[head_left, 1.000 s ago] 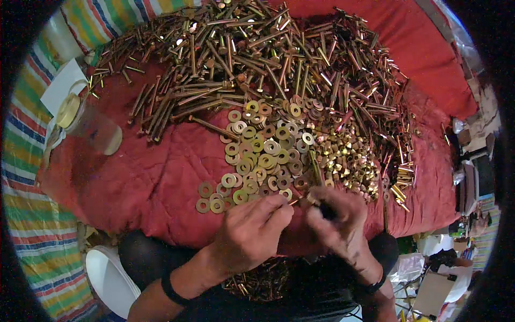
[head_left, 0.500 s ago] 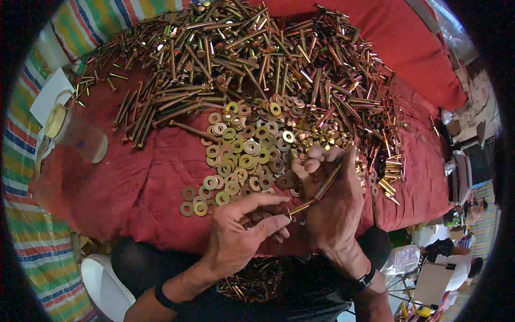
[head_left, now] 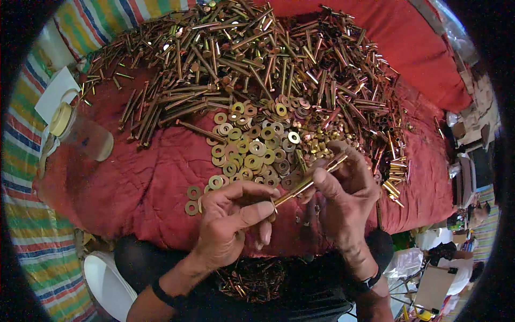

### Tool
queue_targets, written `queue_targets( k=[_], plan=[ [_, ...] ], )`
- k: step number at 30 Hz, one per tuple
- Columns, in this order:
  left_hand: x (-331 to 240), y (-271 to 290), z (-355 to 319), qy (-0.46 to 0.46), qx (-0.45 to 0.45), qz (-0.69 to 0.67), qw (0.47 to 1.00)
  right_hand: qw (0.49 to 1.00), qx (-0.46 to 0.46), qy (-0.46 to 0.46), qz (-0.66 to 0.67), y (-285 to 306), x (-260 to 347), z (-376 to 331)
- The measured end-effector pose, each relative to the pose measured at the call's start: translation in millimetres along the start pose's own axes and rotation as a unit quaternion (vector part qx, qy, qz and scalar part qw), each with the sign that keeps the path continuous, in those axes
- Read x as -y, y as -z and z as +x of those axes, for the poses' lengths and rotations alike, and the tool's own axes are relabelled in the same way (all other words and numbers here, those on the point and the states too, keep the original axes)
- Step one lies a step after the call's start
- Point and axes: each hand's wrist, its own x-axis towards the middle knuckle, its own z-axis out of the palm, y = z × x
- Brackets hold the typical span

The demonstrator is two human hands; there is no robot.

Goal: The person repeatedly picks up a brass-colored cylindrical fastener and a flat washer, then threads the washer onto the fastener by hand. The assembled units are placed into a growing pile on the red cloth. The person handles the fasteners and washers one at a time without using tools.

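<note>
Over the front of the red cloth, my left hand [head_left: 228, 217] pinches the near end of a brass-coloured bolt. A washer [head_left: 275, 207] sits on it at my left fingertips, seen almost edge-on. A smooth metal sleeve [head_left: 298, 189] runs along the bolt, slanting up to the right. My right hand [head_left: 347, 201] is closed around the sleeve's far part with thumb and fingers. How far the bolt reaches inside the sleeve is hidden. Just beyond my hands lie loose flat washers [head_left: 252, 153] and a small heap of nuts [head_left: 319, 142].
A large pile of long bolts [head_left: 214, 59] covers the back, with tubular sleeves [head_left: 370, 102] toward the right. At left stands a clear jar with a yellow lid [head_left: 61, 119]. More metal pieces [head_left: 252, 279] lie below, between my forearms. A white chair [head_left: 104, 279] is at lower left.
The bolt's thread showed between my hands; smooth sleeve now covers that stretch, close to the washer. My right hand has turned from a cupped palm to a finger grip.
</note>
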Motion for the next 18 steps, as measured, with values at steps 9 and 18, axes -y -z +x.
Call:
queue_targets(
  k=[9, 18],
  plan=[
    [7.4, -5.1, 6.5, 0.024, -0.117, 0.043, 0.992, 0.922, 0.199, 0.187, -0.273, -13.3, -6.0, -16.2],
    [-6.9, -6.3, -1.5, 0.055, -0.066, 0.177, 0.981, 0.968, 0.132, -0.060, -0.206, 66.7, 26.8, 21.2]
  ],
)
